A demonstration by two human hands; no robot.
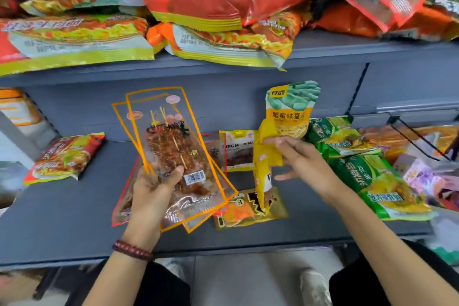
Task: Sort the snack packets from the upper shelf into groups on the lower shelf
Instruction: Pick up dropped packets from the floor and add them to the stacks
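Over the grey lower shelf (74,218): left hand (151,189) clamped round clear skewer packets (173,146), right hand (303,159) pinching yellow packets (285,119). Green packets (372,176) at its right end, red packet (64,156) at its left; heaped upper shelf (323,54) above.

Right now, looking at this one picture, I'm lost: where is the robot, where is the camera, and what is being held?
There is no machine here. A person works with two bare hands, and the single picture comes from a camera worn on their head, looking forward and down.

The left hand grips clear orange-edged skewer packets, seemingly two of them. The right hand pinches a green-and-yellow pouch that points up and a yellow packet that hangs down.

On the upper shelf lies a heap of red and orange packets. On the grey lower shelf lie a red noodle packet at the left, green packets at the right, and a yellow-and-black packet in the middle.
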